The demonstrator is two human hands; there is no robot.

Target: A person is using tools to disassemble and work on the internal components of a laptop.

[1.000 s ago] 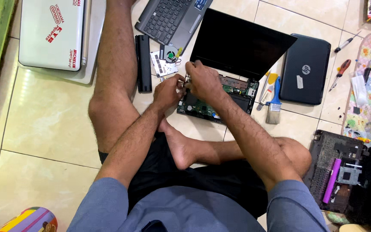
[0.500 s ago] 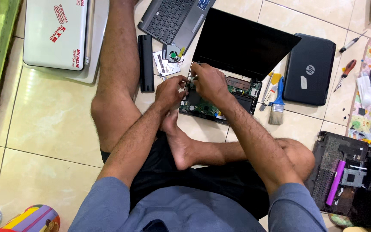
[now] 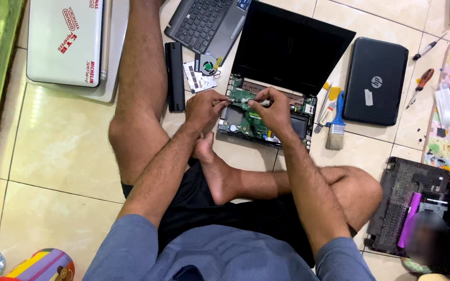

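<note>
1. Left hand (image 3: 204, 107) hovers over the left edge of the opened small black laptop with exposed green circuit board (image 3: 259, 117); fingers curled, pinching one end of a thin light-coloured rod-like tool (image 3: 246, 100).
2. Right hand (image 3: 272, 109) sits over the middle of the board, fingers clenched around the other end of the same tool. Tool probably a small screwdriver, too small to be sure.
3. Opened laptop lies on the cream tiled floor (image 3: 63, 151) just in front of the person's crossed legs, its black screen (image 3: 292, 44) tilted back away from them.
4. Long black battery bar (image 3: 174, 77) lies left of the hands, beside the outstretched left leg.
5. Small cooling fan with metal plate (image 3: 201, 73) rests between the battery and the laptop.
6. Grey keyboard panel (image 3: 204, 21) lies at the top, touching the screen's left edge.
7. White closed laptop with red stickers (image 3: 66, 41) at top left.
8. Blue-handled paintbrush (image 3: 336, 125) just right of the opened laptop.
9. Closed black laptop (image 3: 376, 80) further right.
10. Red-handled screwdriver (image 3: 420, 86) near it on the floor.
11. Dismantled dark laptop base with purple part (image 3: 407, 208) at lower right, beside the right knee.
</note>
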